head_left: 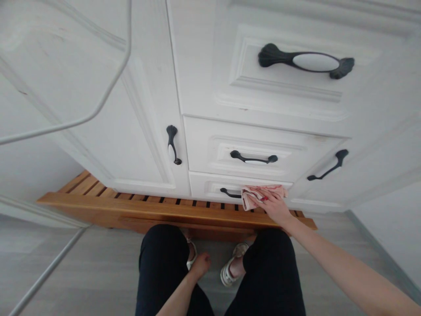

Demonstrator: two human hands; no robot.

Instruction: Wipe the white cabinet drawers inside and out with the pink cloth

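Note:
My right hand (272, 205) presses a folded pink-and-white cloth (247, 201) against the lowest drawer front (205, 184) of a white cabinet. The cloth covers the right part of that drawer's dark handle (228, 192). My left hand (200, 265) hangs between my knees with its fingers curled in, and nothing shows in it.
A slatted wooden bench (158, 211) runs along the cabinet's foot, just beyond my knees. Dark handles stick out from the middle drawer (197, 145), the upper drawer (204, 52) and both side doors. A thin white metal rod (113, 85) crosses the upper left.

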